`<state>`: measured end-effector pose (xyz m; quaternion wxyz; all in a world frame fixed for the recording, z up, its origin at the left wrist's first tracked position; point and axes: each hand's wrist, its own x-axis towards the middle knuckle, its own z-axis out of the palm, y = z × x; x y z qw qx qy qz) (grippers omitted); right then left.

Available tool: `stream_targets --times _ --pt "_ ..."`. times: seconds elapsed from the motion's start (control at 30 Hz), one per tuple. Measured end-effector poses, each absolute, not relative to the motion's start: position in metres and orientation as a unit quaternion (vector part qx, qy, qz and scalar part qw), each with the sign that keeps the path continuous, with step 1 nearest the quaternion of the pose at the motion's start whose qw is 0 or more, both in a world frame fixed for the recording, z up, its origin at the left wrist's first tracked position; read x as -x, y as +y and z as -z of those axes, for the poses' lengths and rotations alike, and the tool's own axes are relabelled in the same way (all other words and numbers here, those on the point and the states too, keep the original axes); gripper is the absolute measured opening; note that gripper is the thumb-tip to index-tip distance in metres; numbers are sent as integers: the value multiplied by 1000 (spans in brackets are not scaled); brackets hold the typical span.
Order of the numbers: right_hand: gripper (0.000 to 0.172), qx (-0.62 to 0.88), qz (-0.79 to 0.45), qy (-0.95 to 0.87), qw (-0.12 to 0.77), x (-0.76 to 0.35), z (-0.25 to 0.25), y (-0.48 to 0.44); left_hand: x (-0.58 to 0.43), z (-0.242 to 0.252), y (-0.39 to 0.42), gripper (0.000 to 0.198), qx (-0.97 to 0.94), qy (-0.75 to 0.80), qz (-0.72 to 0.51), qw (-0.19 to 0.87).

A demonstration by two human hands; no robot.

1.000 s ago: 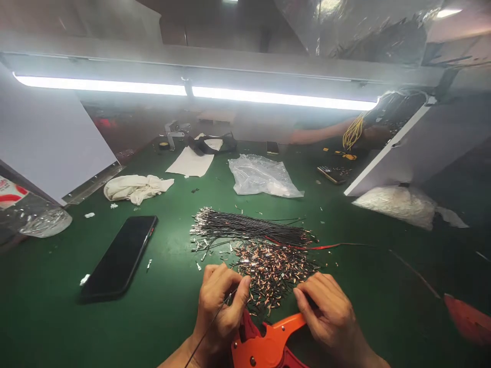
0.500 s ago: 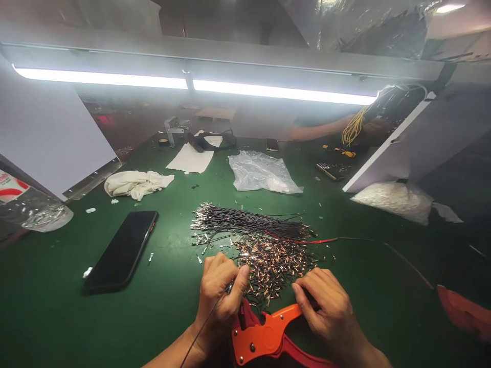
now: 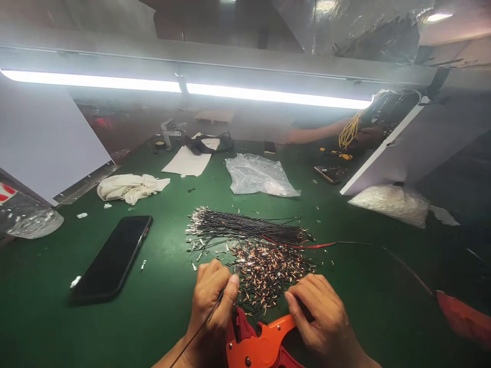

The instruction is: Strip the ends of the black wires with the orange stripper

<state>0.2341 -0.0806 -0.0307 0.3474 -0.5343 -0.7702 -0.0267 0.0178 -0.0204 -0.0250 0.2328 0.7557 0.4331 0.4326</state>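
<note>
My left hand [image 3: 213,301] is closed in a pinch on a thin black wire [image 3: 195,335] that trails back toward my wrist. My right hand [image 3: 320,317] is closed around the upper handle of an orange wire stripper [image 3: 259,345] that lies low in view between both hands. Just beyond my fingers sits a heap of cut copper-tipped wire ends [image 3: 268,273]. Behind it lies a bundle of black wires with metal terminals [image 3: 245,227].
A black phone [image 3: 112,258] lies to the left on the green mat [image 3: 57,317]. A white cloth [image 3: 128,187], a sheet of paper [image 3: 186,162] and a clear plastic bag [image 3: 259,176] lie further back. Another person's arm [image 3: 318,134] holds yellow wires [image 3: 348,134] at the far right.
Both hands and the stripper have stayed in nearly the same pose; the view has shifted slightly, and my left thumb has slid a little along the wire.
</note>
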Motion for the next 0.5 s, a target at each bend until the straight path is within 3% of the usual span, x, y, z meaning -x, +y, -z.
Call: stream_targets --times 0.27,0.43,0.5 --pt "24 520 -10 -788 329 -235 26 -90 -18 26 -22 38 -761 418 -436 236" --pt "4 509 -72 -807 290 -233 19 -94 -20 26 -23 30 -753 433 -437 233" --pt "15 500 -99 -817 270 -231 16 -96 -20 27 -23 33 -754 430 -440 232"
